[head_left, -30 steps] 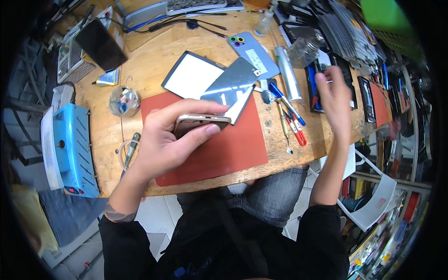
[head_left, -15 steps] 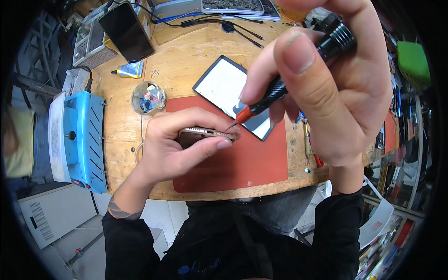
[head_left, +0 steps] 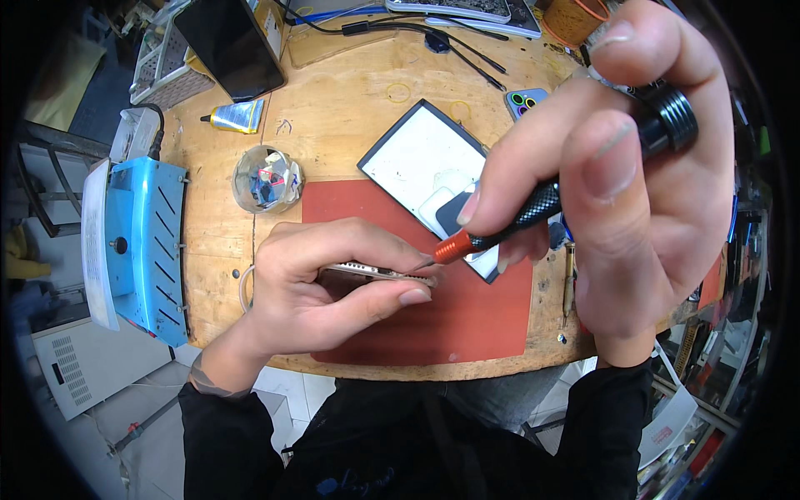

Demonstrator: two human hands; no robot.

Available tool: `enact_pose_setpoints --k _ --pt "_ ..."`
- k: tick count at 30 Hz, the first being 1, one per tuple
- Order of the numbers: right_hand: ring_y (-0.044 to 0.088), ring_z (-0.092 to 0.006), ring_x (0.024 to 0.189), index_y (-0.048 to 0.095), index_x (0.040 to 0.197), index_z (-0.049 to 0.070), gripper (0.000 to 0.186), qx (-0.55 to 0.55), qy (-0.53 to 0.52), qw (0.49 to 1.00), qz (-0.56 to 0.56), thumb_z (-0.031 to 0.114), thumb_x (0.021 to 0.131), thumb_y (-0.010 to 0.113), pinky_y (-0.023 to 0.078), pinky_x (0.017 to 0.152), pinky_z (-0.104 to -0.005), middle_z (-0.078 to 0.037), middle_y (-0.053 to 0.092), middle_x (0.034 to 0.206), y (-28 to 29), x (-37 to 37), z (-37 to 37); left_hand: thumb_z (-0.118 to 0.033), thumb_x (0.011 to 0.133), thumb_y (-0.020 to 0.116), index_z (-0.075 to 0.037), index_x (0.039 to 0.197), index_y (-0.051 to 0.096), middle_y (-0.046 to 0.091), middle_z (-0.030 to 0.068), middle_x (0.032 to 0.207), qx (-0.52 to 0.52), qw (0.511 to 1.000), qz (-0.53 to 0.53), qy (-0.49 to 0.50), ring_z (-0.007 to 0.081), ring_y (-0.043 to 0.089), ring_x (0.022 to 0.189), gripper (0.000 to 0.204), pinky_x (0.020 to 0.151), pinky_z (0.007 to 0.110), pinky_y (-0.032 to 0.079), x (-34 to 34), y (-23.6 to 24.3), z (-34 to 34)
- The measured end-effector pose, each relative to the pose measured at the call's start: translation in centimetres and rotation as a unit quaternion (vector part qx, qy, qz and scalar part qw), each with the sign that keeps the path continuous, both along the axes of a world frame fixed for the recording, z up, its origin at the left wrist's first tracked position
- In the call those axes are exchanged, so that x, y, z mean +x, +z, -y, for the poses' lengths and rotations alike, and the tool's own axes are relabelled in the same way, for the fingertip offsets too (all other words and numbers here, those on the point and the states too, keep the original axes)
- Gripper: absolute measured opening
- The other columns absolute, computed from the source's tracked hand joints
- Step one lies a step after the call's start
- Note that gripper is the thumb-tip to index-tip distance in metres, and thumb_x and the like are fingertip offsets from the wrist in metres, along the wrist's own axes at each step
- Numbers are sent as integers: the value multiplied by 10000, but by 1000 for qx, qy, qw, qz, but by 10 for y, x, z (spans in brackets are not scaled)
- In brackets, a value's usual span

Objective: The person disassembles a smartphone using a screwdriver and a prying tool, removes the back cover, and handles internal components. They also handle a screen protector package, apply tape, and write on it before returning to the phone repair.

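Note:
My left hand [head_left: 296, 287] is closed around a phone [head_left: 362, 269], thumb on one side and fingers on the other. The phone is held edge-up above a red-brown mat [head_left: 467, 333], and its narrow edge with small openings shows between my fingers. In my right hand [head_left: 637, 200] is a small screwdriver [head_left: 537, 208] with a black knurled handle and an orange-red collar, gripped between thumb and fingers. Its thin tip meets the right part of the phone's edge, close to my left fingertips; the exact contact point is too small to tell.
A black-rimmed white board [head_left: 408, 158] lies partly over the mat, with phone-shaped pieces on it. To the left are a glass jar [head_left: 268, 179] of scraps, a glue tube [head_left: 237, 117] and a blue machine [head_left: 150, 250]. Black cables [head_left: 392, 29] and a standing phone [head_left: 229, 50] are behind.
The view has shifted slightly. The phone has turned, so its edge looks thinner, and the screwdriver leans lower, its tip still at the edge. My right hand appears further right.

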State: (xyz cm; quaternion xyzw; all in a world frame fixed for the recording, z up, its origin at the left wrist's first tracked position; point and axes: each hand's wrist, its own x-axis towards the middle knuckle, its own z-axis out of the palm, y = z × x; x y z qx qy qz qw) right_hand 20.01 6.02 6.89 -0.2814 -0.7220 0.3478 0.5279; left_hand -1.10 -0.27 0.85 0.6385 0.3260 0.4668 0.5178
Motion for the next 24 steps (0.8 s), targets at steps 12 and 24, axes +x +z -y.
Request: enact_pose_setpoints --k 12,24 --pt "596 -129 616 474 1091 -23 472 22 -8 1000 12 222 867 810 482 631 -223 -87 556 798 9 -1 14 54 902 722 75 1029 718 765 158 961 49 996 -70 7 194 764 877 129 746 290 632 0 10 3" --pt "601 -110 641 526 995 -7 516 180 67 955 227 36 681 934 461 612 -211 -62 561 799 37 34 8 42 890 739 55 1012 721 763 114 922 75 992 -100 36 155 757 830 124 707 257 607 8 9 10"
